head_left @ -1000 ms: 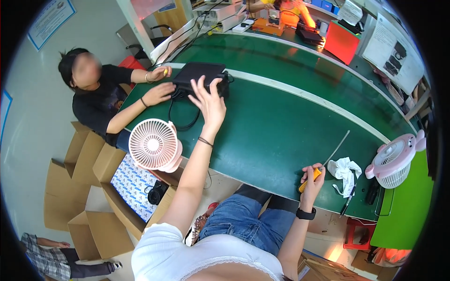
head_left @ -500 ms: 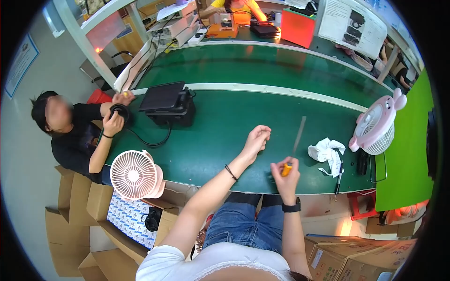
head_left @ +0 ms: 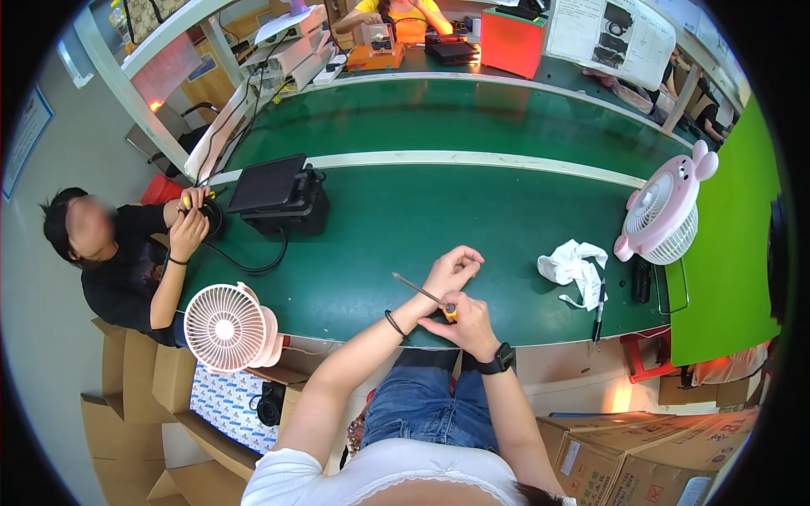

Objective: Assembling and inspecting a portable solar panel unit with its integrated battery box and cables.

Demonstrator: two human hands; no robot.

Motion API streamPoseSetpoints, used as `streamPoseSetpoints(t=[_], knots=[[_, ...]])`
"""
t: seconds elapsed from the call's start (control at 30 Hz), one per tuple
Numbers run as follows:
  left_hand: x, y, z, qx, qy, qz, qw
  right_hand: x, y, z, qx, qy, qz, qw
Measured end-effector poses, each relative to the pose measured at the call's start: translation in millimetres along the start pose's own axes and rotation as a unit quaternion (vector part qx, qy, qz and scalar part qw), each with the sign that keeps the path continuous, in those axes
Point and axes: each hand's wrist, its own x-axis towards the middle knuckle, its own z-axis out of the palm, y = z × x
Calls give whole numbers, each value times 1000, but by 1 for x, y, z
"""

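Note:
My right hand (head_left: 469, 325) is wrapped round the yellow handle of a screwdriver (head_left: 419, 289). Its bare metal shaft points up and to the left, passing over my left wrist. Just beyond, above the table's near part, my left hand (head_left: 454, 268) has its fingers curled in; whatever they may hold is hidden. A crumpled white cloth (head_left: 575, 268) lies to the right of both hands, with a pen (head_left: 600, 312) against it. Farther right stands a pink fan with animal ears (head_left: 662, 211).
At left, a co-worker (head_left: 126, 253) handles a coiled black cable (head_left: 213, 221) beside a black box-shaped device (head_left: 278, 202). A pale pink fan (head_left: 226, 327) stands at the near left edge, above an open carton (head_left: 181, 371). A white ledge (head_left: 472, 158) crosses the green table (head_left: 380, 219).
My right hand has swung left toward my left wrist, and the screwdriver now points left instead of away from me. The co-worker's hands have come together at the cable. The view has shifted slightly.

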Motion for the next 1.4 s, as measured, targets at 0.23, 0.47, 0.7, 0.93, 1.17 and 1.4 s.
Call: streamPoseSetpoints(t=[0.23, 0.47, 0.7, 0.93, 1.17, 1.4], knots=[[6, -9, 2, -22, 75, 64, 995, 9, -6, -5, -27, -23, -22, 999], [5, -4, -2, 7, 59, 18, 998, 10, -10, -7, -11, -28, -45, 999], [2, -2, 7, 66, 85, 64, 992, 7, -9, -5, -4, -76, -77, 994], [2, 2, 5, 63, 73, 53, 994, 11, -12, -8, 7, -51, -63, 997], [-3, 9, 5, 86, 49, 10, 995, 8, -15, -9, 12, -51, -44, 998], [2, 26, -12, -361, 134, -89, 919, 1, -2, 0, 74, 6, 38, 997]])
